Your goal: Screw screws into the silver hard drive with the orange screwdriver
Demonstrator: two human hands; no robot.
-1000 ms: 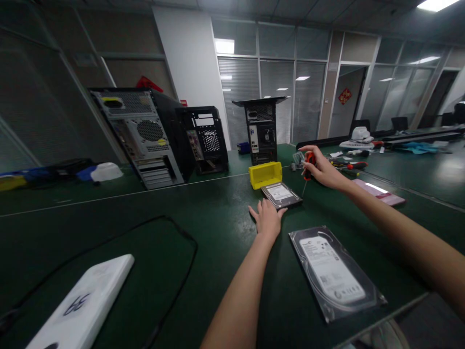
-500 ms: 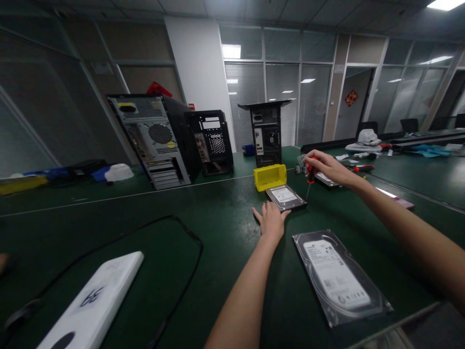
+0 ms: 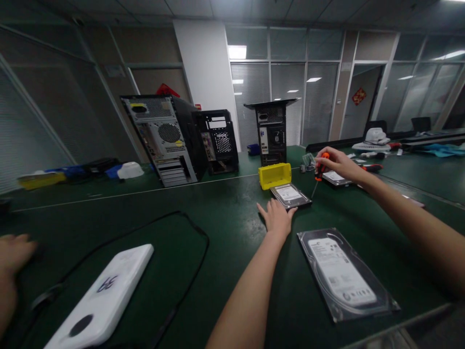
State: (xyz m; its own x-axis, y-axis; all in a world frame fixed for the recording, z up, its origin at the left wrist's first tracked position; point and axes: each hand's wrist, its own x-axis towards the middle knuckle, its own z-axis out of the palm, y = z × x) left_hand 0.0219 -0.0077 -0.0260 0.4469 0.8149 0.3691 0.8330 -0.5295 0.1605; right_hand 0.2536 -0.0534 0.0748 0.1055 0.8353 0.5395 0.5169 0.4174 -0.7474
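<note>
My left hand (image 3: 278, 218) lies with spread fingers at the near edge of a hard drive (image 3: 290, 195), whose far side meets a yellow box (image 3: 275, 176). In my right hand (image 3: 336, 164) is an orange and black screwdriver (image 3: 321, 168), its tip pointing down beside the drive's right corner. Nearer to me, a larger hard drive (image 3: 341, 271) with a white label lies on the green table (image 3: 174, 286). Another drive (image 3: 336, 178) is partly behind my right hand.
Computer cases (image 3: 169, 140) stand along the back. At the left are a white power bank (image 3: 105, 295), a black cable (image 3: 203, 232) and another person's hand (image 3: 16, 252). Red-black tools (image 3: 372, 168) and a white device (image 3: 374, 140) lie at the right.
The view has shifted slightly left. More of the other person's hand shows at the left edge. My hands keep nearly the same places by the drive, and the screwdriver leans a little more.
</note>
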